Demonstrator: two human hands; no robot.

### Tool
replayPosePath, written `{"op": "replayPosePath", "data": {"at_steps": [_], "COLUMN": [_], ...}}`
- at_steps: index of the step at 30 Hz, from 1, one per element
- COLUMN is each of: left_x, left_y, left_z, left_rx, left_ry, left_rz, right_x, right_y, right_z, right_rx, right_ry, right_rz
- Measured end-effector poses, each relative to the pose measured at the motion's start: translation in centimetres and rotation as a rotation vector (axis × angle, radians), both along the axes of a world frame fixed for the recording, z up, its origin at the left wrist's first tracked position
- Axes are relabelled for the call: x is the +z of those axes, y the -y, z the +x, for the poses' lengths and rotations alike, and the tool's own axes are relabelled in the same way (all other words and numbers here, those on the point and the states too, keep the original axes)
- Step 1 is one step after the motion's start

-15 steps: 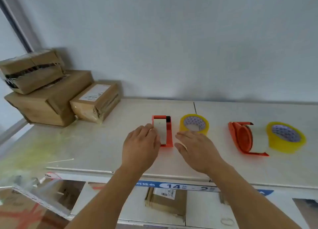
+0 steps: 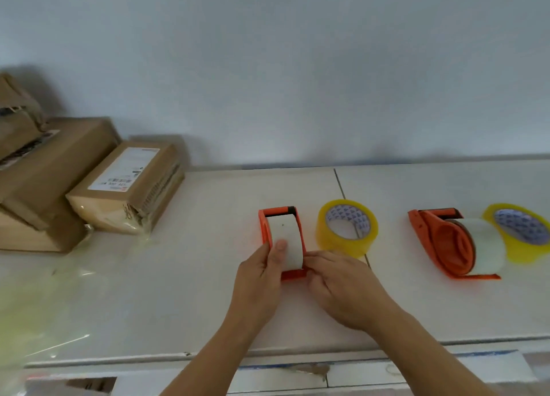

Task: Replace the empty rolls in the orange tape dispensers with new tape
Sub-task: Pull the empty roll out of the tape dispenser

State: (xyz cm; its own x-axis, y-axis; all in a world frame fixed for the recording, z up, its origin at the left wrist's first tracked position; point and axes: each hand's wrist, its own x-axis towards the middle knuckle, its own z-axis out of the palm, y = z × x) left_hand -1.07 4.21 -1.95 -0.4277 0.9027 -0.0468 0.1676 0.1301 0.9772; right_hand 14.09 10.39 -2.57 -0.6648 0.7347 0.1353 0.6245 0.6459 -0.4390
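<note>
An orange tape dispenser (image 2: 300, 228) stands on the white shelf (image 2: 208, 276) with a pale, nearly empty roll (image 2: 286, 235) inside. My left hand (image 2: 259, 279) grips its left side, thumb resting on the roll. My right hand (image 2: 336, 285) holds the dispenser's near right corner. A new yellow tape roll (image 2: 346, 227) lies just right of it. Farther right a second orange dispenser (image 2: 443, 244) lies on its side with a pale roll (image 2: 485, 244), and another yellow tape roll (image 2: 518, 232) sits behind it.
Several brown cardboard parcels (image 2: 119, 187) are stacked at the back left against the wall. Crumpled clear plastic film (image 2: 35, 306) lies at the near left. The shelf's front edge (image 2: 297, 354) runs below my forearms.
Both hands have closed onto the left dispenser; the left thumb now rests on its roll and the right hand has shifted left to its near corner. The camera view has moved closer.
</note>
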Motion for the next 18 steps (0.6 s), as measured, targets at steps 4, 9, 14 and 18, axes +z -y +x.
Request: {"op": "replayPosePath", "data": {"at_steps": [4, 9, 14, 18], "left_x": [0.6, 2.3, 4.1, 4.4], "left_y": [-0.8, -2.0, -2.6, -2.9], "left_z": [0.0, -0.3, -0.5, -0.9], "left_rx": [0.012, 0.023, 0.01, 0.012], "left_ry": [0.134, 0.171, 0.239, 0.241], "left_rz": [0.053, 0.053, 0.015, 0.008], "right_x": [0.2, 1.4, 2.9, 2.9], "right_y": [0.4, -0.5, -2.2, -3.7], "right_z": [0.0, -0.2, -2.2, -2.9], "right_rx": [-0.029, -0.094, -0.046, -0.048], "right_ry": [-0.049, -0.158, -0.323, -0.416], "right_rz": [-0.096, -0.213, -0.357, -0.513]}}
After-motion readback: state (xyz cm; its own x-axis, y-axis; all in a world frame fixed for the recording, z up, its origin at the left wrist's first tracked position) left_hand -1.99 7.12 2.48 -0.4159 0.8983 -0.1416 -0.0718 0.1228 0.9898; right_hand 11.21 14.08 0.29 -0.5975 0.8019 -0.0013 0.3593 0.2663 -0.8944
